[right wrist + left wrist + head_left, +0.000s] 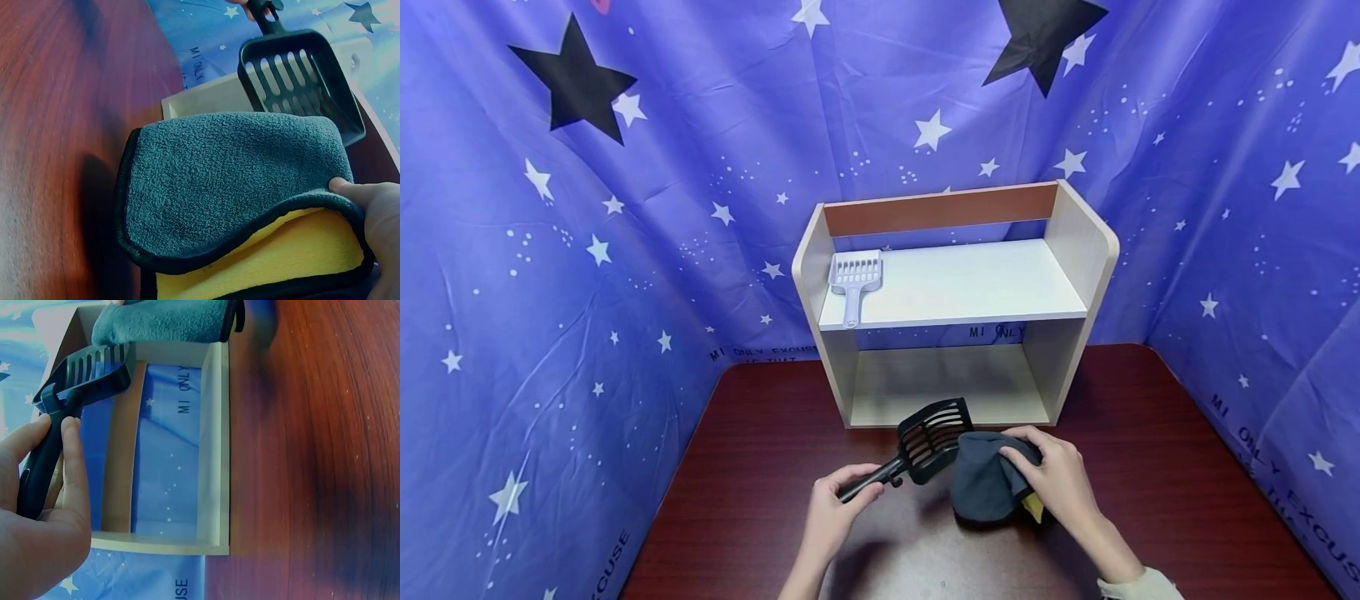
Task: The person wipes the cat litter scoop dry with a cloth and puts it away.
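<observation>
Black scoop [912, 458] gripped by left hand [835, 510], cloth [987, 485] by right hand [1062, 479], lilac scoop [853, 289] on shelf [970, 279] behind

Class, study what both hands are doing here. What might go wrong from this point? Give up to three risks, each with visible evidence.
The left hand pinches the black scoop by its handle, so a hard push might twist it.

The cloth in the right hand is loosely folded, close to the scoop's slots; a fold could snag there.

The pale scoop's handle reaches the shelf's front edge, so a bump might knock it off.
</observation>
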The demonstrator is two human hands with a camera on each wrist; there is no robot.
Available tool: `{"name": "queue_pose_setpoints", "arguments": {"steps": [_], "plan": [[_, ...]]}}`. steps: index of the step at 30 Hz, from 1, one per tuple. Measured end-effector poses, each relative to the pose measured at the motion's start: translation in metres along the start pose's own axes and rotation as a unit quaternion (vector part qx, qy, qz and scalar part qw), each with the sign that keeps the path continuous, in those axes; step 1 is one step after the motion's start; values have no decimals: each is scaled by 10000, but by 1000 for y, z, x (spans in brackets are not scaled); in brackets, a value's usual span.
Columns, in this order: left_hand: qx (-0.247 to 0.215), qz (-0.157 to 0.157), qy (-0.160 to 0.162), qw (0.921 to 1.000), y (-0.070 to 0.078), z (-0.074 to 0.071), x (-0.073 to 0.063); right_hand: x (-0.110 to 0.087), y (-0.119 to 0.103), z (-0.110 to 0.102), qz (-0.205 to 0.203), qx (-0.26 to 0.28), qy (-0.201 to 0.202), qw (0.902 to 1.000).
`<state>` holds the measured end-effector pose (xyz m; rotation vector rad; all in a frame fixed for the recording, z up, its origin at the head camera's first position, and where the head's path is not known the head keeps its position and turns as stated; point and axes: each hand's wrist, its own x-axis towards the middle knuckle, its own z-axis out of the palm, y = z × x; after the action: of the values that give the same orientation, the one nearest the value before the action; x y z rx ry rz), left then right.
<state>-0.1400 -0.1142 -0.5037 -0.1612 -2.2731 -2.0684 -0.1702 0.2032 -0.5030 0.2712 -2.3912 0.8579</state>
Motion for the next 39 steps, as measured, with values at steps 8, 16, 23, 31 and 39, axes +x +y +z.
{"name": "queue_pose_setpoints", "arguments": {"steps": [8, 16, 23, 31, 39], "plan": [[-97, 157, -96, 9998, 2, -9, -1, 4, 10, -8, 62, -117, 166, 9998], [-31, 360, -288, 9989, 1, -16, -1, 9, 16, -15, 65, -190, 334, 9992], [-9, 501, -657, 9966, -3, -17, -3, 18, 15, -19, 85, -131, 429, 9990], [101, 494, -852, 9951, -5, -13, -5, 26, 8, -21, -3, 111, 397, 9991], [314, 554, -1061, 9923, -9, -10, -5, 32, 2, -21, -173, 450, 220, 9986]]}}
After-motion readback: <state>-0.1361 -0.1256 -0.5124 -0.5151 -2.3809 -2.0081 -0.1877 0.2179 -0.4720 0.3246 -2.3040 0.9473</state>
